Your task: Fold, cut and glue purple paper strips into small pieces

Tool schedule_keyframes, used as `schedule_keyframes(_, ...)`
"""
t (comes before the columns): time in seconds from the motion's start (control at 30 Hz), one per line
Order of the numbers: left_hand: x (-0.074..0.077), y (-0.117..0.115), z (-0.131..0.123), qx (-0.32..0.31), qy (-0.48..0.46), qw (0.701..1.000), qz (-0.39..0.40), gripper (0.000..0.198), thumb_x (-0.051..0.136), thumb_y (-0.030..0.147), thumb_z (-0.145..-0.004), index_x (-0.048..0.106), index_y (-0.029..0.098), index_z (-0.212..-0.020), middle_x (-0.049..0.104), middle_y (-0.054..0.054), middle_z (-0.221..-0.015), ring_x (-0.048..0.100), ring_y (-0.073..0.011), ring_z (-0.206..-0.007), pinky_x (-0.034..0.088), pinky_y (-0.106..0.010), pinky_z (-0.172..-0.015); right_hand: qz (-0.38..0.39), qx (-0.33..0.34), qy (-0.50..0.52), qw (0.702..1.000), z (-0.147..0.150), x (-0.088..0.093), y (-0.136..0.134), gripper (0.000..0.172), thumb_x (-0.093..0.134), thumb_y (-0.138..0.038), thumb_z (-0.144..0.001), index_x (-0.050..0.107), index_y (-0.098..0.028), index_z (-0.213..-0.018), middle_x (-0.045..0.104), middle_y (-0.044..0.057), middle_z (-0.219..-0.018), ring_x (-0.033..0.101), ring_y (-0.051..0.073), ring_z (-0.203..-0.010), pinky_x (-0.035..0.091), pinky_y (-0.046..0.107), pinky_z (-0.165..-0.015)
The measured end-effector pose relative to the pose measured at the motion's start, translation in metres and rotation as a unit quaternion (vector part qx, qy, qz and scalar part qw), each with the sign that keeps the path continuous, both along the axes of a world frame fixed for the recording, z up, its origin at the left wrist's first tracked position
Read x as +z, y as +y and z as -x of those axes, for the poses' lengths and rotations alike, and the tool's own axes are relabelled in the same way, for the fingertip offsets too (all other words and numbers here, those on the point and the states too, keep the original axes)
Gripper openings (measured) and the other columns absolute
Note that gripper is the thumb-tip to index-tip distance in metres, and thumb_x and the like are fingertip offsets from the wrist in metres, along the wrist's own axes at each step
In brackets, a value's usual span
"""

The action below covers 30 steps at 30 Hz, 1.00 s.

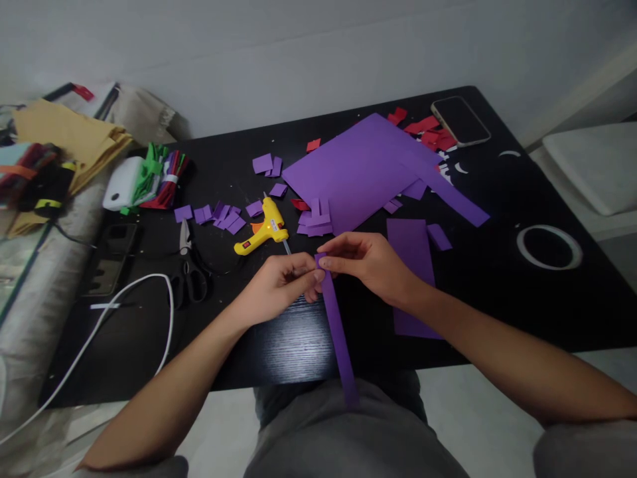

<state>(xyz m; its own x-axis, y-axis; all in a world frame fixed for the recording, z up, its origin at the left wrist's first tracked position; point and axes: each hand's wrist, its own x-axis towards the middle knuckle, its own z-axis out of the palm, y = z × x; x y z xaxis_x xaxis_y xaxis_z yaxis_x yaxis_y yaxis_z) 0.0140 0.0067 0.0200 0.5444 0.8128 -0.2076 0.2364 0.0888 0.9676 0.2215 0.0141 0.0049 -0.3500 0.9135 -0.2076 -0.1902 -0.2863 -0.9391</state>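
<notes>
A long purple paper strip (338,332) hangs down from my fingers toward my lap. My left hand (279,285) pinches its upper end from the left side. Close beside it, my right hand (371,262) grips the same end between thumb and fingers, where the paper looks folded over. Just beyond my left hand lies a yellow glue gun (263,226). Small folded purple paper pieces (316,219) are piled right behind my hands. Under my right forearm rests a purple paper sheet (411,265), partly hidden by the arm.
Scissors (188,262) and a white cable (166,318) lie at the left. A large purple sheet (348,162) covers the back middle, near red paper scraps (435,136) and a phone (461,121). A roll of tape (549,228) lies right. Bundled coloured strips (166,179) sit back left.
</notes>
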Motion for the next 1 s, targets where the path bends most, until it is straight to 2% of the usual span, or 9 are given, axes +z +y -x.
schedule_keyframes(0.17,-0.0006,0.0001,0.0002,0.005,-0.001,1.0,0.002,0.026,0.066,0.035,-0.098,0.066,0.015,-0.082,0.07,-0.001,-0.068,0.068,-0.0123,-0.065,0.056,-0.023,-0.065,0.007,-0.004,-0.008,1.0,0.0004,0.0021,0.0009,0.028,0.093,-0.032,-0.07,0.082,-0.022,-0.093,0.078,0.0,-0.085,0.071,0.015,-0.079,0.059,0.032,-0.078)
schedule_keyframes(0.43,-0.0011,-0.0006,-0.0006,0.003,0.002,1.0,-0.002,0.027,0.065,0.036,-0.099,0.067,0.015,-0.082,0.07,-0.001,-0.07,0.069,-0.0124,-0.066,0.056,-0.023,-0.065,0.021,0.038,-0.017,0.999,-0.0021,0.0028,0.0038,0.027,0.091,-0.041,-0.074,0.082,-0.02,-0.087,0.076,0.001,-0.079,0.068,0.014,-0.074,0.058,0.03,-0.073)
schedule_keyframes(1.0,-0.0045,-0.0017,-0.0001,-0.005,0.012,1.0,-0.008,0.026,0.063,0.035,-0.1,0.067,0.015,-0.084,0.07,-0.002,-0.072,0.069,-0.0124,-0.068,0.056,-0.023,-0.067,0.002,0.004,-0.043,0.999,-0.001,-0.0007,0.0016,0.027,0.092,-0.043,-0.071,0.083,-0.021,-0.083,0.077,0.002,-0.077,0.067,0.016,-0.072,0.057,0.032,-0.072)
